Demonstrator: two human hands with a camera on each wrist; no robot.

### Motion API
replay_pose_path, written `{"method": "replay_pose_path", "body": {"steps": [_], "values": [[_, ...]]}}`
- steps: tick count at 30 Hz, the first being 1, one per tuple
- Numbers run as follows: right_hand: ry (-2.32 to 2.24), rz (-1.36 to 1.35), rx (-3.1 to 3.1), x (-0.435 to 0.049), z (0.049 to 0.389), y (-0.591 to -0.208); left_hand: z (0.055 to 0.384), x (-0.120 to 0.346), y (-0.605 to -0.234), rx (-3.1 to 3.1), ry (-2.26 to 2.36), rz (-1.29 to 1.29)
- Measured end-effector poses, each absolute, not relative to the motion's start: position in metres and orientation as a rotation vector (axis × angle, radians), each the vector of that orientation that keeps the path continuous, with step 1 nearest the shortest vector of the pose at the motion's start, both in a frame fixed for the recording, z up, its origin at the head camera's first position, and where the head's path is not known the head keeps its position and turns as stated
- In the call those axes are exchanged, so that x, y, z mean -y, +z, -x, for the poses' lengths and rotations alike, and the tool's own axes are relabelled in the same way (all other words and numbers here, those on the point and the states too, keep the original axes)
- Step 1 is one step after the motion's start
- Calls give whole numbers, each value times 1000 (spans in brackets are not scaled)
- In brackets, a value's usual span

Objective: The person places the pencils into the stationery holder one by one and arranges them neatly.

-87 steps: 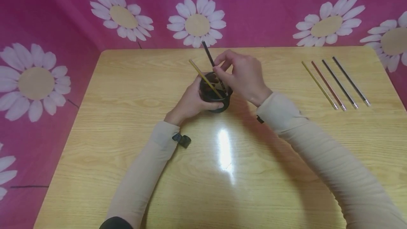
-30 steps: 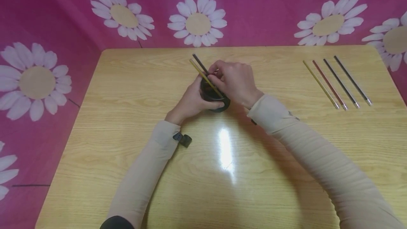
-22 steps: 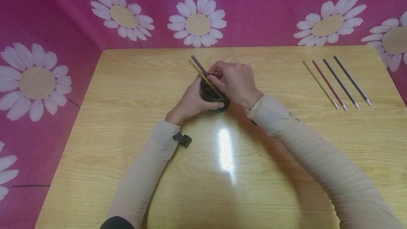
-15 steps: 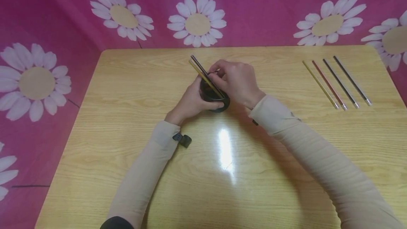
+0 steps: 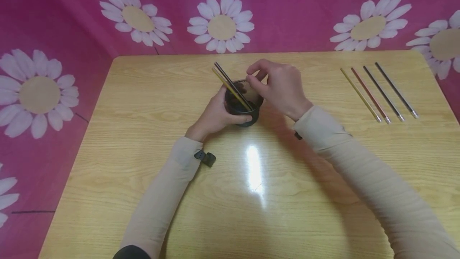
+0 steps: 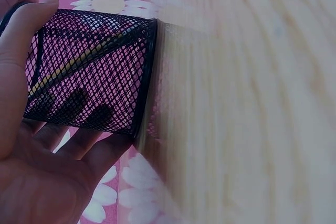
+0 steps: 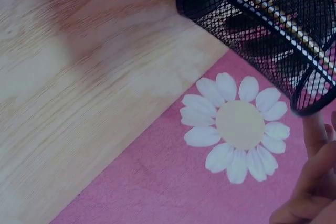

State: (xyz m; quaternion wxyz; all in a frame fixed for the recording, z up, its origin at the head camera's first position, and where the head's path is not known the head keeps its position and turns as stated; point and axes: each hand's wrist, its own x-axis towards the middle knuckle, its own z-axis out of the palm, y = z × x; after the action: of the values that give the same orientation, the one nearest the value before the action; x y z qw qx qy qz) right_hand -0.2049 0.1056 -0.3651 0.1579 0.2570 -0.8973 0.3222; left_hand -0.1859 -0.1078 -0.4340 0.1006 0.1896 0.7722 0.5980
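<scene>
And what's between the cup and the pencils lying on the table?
The right hand, beside the cup, and its sleeve; then it's bare table up to the pencils. The head view shows it.

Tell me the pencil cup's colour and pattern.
The pencil cup is black, criss-cross mesh; the left wrist view shows it best.

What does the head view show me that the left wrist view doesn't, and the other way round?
Only the head view: the four loose pencils lying side by side, and both sleeves.

Only the left wrist view: the left hand from its palm side, and the cup side-on, with the yellow pencil showing through its mesh.

Both: left hand, cup, yellow pencil, table and flowered backdrop.
</scene>
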Motion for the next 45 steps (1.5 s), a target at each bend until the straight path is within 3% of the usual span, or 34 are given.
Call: {"method": "replay_pose_path", "body": {"steps": [45], "values": [[672,-327,2846,-243,209,-392,185,107,-436,-2298,1790,-546]]}}
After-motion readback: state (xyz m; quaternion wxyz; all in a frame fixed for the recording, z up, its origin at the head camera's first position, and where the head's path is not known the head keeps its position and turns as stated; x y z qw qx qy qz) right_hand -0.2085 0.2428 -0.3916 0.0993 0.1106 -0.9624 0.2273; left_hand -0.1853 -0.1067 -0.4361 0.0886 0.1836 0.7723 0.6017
